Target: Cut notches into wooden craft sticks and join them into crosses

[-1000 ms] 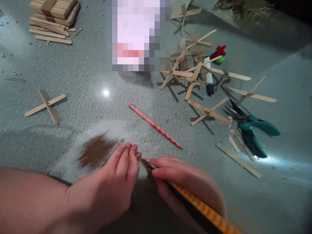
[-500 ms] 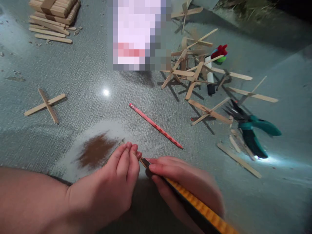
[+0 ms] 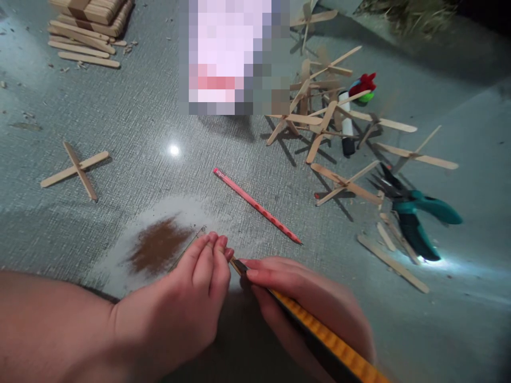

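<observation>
At the lower middle, my left hand [image 3: 195, 292] is closed, fingers pressed together around a thin wooden craft stick [image 3: 235, 264] that is mostly hidden. My right hand [image 3: 311, 303] grips a utility knife [image 3: 319, 325] with a ribbed yellow-and-black handle. The knife's dark metal end lies against the stick, just right of my left fingertips. A thin line, perhaps an edge of something, shows past my left knuckles. Beyond my hands lies a pink pencil [image 3: 259, 207], tip toward the right.
Left of my hands is a brown patch [image 3: 157, 246] ringed with white. A crossed stick pair [image 3: 77, 169] lies at left, bundled sticks [image 3: 91, 13] behind. At right are several crossed sticks [image 3: 345, 183], a white marker [image 3: 346, 127] and green-handled pliers [image 3: 415, 213]. A blurred block [image 3: 223, 53] covers the top middle.
My view has shifted slightly, so most things sit a little farther right. Both hands keep nearly the same position and grip; the right hand looks a touch lower.
</observation>
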A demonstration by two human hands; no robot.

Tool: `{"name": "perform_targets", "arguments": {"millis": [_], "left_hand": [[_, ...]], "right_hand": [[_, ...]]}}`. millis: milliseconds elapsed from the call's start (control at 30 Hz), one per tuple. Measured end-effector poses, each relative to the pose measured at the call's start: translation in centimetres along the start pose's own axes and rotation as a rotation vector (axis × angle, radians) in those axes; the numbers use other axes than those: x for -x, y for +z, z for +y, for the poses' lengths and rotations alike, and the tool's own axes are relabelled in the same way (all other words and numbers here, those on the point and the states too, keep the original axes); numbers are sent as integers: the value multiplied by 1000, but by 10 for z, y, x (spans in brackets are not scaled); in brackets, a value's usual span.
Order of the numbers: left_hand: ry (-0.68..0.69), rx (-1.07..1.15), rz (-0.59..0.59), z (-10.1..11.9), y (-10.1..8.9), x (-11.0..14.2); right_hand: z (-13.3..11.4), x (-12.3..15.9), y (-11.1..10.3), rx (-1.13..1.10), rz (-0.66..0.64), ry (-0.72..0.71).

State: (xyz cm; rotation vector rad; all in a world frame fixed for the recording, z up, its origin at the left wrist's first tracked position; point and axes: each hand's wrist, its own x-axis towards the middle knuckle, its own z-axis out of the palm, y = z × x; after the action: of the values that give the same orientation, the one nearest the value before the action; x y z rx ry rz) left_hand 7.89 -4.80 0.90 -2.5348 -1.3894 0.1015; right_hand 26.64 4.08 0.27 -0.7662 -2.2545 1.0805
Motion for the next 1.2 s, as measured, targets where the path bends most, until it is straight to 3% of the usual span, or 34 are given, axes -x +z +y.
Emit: {"name": "perform_targets", "arguments": {"millis": [800,1033,1200], "left_hand": [[-1,12,-12,1,1,3],[-13,8,9,5,5,5],[-29,9,-4,5,5,5]], "right_hand": [[4,-1,2,-3,-16,-66],[-8,-7,5,-38,13,-38],[-7,-5,6,4,-39,-9]]}}
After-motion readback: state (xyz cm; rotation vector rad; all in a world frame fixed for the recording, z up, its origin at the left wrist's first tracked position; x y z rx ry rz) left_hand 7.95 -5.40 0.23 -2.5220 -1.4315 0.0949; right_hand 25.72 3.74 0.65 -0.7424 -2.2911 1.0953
